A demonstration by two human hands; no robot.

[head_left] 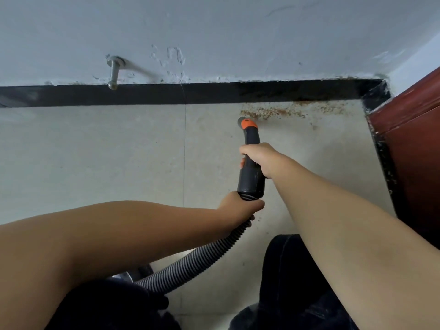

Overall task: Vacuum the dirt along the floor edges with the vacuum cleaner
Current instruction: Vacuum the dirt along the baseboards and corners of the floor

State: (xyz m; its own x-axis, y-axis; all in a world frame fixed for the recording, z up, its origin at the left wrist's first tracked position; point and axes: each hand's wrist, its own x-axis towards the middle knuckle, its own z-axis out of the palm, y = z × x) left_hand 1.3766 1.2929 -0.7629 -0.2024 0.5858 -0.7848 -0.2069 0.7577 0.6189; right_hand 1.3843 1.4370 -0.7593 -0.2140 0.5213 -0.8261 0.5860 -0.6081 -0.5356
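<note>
A person crouches over a tiled floor [95,151], dark trouser knees at the bottom of the view, working a vacuum cleaner by hand. Nearest, the ribbed grey hose [190,263] curves up from below; it looks soft and bendable, so the left hand [238,207] grips it with its fingers curled round the hose just behind the cuff to steady it. Beyond, the right hand [258,158] wraps its fingers round the rigid black wand handle [252,172], likely light and stiff, the best place to steer from. The orange-collared nozzle [247,123] sits at the near edge of a band of reddish-brown dirt [285,110] lying along the black skirting [142,94], near the corner by a red-brown door frame [409,110]. A metal door stopper [114,70] juts from the grey wall [238,32].
</note>
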